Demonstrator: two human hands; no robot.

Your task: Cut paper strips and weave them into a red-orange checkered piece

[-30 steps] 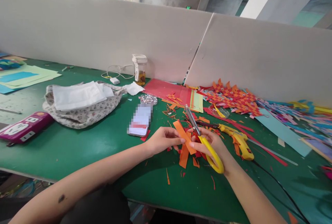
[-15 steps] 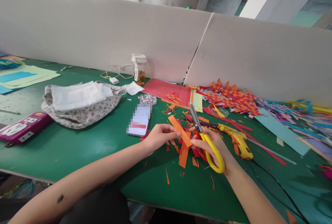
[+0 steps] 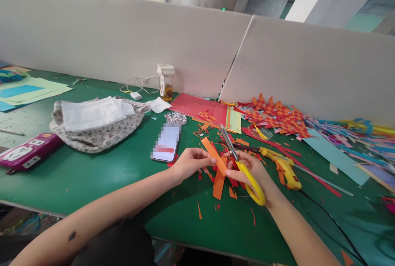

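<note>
— Paper first: what sort is it?
— Orange paper strip (image 3: 214, 156), flat, matte and straight-edged, held slantwise just above the green bench (image 3: 92, 175), over a litter of red and orange offcuts (image 3: 219, 183).
— And the tool?
— Scissors (image 3: 239, 163) with slim grey metal blades and glossy yellow plastic loops, the blades pressed together and pointing away from the person, just beside the strip's right edge.
— How are the hands set?
— Left hand (image 3: 191, 162) pinches the strip's lower part between thumb and fingertips, wrist low over the bench. Right hand (image 3: 251, 171) is curled around the scissor loops, fingers through them, forearm reaching in from the lower right.
— What lies near?
— A yellow glue gun (image 3: 282, 167) just right of that hand, a phone (image 3: 166, 142) to the left, woven red-and-orange paper pieces (image 3: 274, 118) further back, and a crumpled floral cloth bag (image 3: 98, 132) well apart.
</note>
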